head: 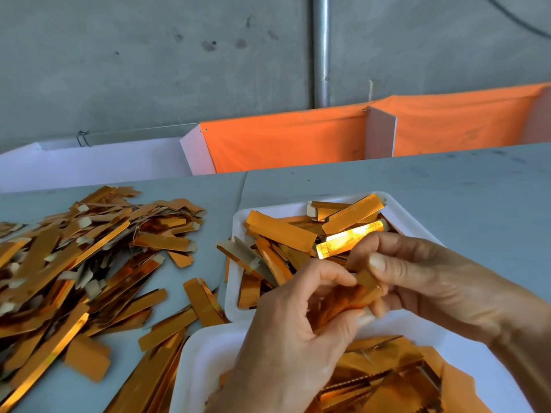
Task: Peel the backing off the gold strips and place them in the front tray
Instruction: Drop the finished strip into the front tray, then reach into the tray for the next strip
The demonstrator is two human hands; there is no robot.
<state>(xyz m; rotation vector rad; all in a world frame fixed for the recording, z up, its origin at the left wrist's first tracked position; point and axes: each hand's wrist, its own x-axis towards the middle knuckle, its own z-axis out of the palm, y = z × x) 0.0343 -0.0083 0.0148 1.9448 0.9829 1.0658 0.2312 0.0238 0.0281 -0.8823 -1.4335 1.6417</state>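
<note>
Two hands meet over the gap between the trays, both pinching one gold strip (pixel 362 289). The left hand (pixel 298 332) curls under and around the strip's lower length, thumb and fingertips closed on it; the right hand (pixel 417 278) nips the upper end between thumb and forefinger, a narrow grip right at the tip. Whether the backing has begun to lift there I cannot tell, since the fingers cover that edge.

By its look the strip is thin foil-faced card: very light, springy along its length, easy to crease, and glossy enough to slide between dry fingers. I judge the safest hold to be by the edges near one end, with the peel begun at a corner or at the pale tab that shows on many strips in the pile (pixel 74 257) on the tabletop (pixel 447 189).

The strip sits between the two grips, tilted, its upper end toward the right thumb and its lower part hidden in the left palm. It hangs above the near rim of the far tray (pixel 238 305), which holds many strips. The front tray (pixel 196 353), just below the hands, also holds gold pieces.
</note>
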